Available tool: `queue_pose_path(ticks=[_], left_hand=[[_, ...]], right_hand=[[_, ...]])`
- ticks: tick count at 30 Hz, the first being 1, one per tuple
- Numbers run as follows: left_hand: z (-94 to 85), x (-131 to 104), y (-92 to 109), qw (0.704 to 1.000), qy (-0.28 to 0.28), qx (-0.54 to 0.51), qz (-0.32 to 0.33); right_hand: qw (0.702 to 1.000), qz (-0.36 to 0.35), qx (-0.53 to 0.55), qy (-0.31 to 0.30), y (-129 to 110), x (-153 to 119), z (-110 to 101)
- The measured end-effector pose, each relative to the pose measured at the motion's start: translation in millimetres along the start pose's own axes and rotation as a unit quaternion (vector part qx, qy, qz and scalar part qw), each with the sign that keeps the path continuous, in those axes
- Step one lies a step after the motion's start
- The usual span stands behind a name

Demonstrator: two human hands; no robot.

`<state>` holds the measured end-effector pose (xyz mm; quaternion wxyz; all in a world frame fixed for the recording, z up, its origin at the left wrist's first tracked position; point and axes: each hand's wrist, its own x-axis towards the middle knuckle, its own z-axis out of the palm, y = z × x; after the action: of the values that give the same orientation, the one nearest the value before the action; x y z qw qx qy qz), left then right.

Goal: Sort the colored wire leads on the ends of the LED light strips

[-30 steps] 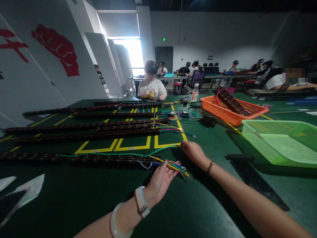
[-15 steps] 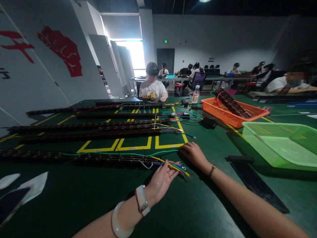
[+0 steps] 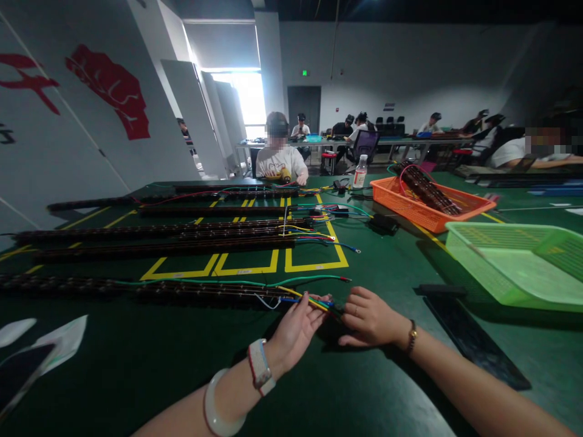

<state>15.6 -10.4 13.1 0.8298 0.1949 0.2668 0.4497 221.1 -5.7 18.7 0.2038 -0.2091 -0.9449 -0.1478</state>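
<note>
In the head view, my left hand (image 3: 298, 334) lies palm up under a bundle of coloured wires (image 3: 296, 295). Its thumb rests over the yellow, green and blue strands. Curled round the ends of those wires is my right hand (image 3: 371, 318), which hides their tips. The wires come out of a long dark wire harness (image 3: 182, 292) stretching off to the left. A green wire (image 3: 314, 278) with a red-sleeved end lies loose just above both hands. A white tie (image 3: 268, 303) loops at the harness end.
More dark harnesses (image 3: 164, 246) lie behind, across yellow tape marks. To the right stand an orange basket (image 3: 405, 213) with a harness in it, a green basket (image 3: 510, 291) and a black flat piece (image 3: 478, 343). A bottle (image 3: 360, 172) stands near a seated co-worker (image 3: 280, 161).
My right hand has left the loose green wire and moved down and slightly right to the wire ends. My left hand stays in place under the bundle.
</note>
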Motion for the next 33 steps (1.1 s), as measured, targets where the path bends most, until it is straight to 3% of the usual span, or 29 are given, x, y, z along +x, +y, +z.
queue_pose_path(ticks=[6,13,25,33], left_hand=[[0.4,-0.3,0.7,1.000,0.011,0.002,-0.005],[0.5,0.8,0.9,1.000,0.004,-0.002,-0.004],[-2.1,1.9,-2.1,1.000,-0.005,0.015,0.005],[-1.9,2.4,-2.2,1.000,-0.003,0.012,0.014]], right_hand=[[0.998,-0.031,-0.054,-0.010,4.8,0.5,-4.1],[0.999,-0.013,-0.036,0.022,3.8,-2.3,-1.6],[0.995,-0.056,-0.075,-0.033,2.9,3.1,-6.3],[0.996,-0.070,-0.052,-0.002,-1.8,3.8,-4.6]])
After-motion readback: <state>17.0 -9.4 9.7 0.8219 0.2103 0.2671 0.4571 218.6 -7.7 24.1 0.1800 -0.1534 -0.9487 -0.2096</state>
